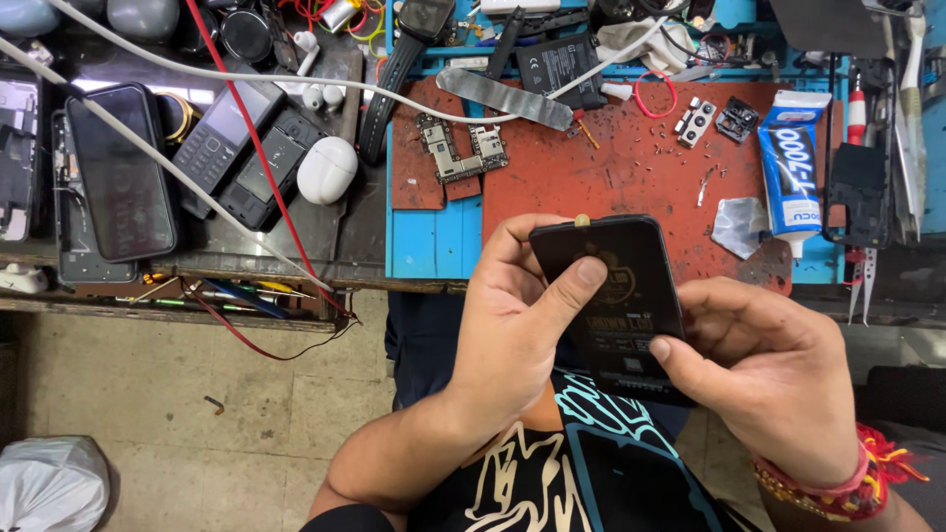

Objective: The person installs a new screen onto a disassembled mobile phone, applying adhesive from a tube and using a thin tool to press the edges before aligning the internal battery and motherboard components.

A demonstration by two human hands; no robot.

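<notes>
On the far left bench lie dark phones point(120, 169) and a white earbud case point(327, 169). Near the centre, the left hand point(512, 330) and right hand point(774, 369) both grip a black phone panel point(616, 300); a glue tube point(794, 167) lies far right.

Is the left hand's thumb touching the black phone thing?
Touching. The head view shows the left hand wrapped around the black phone, its thumb pressed flat on the front face, while the right hand holds the lower edge.
</notes>
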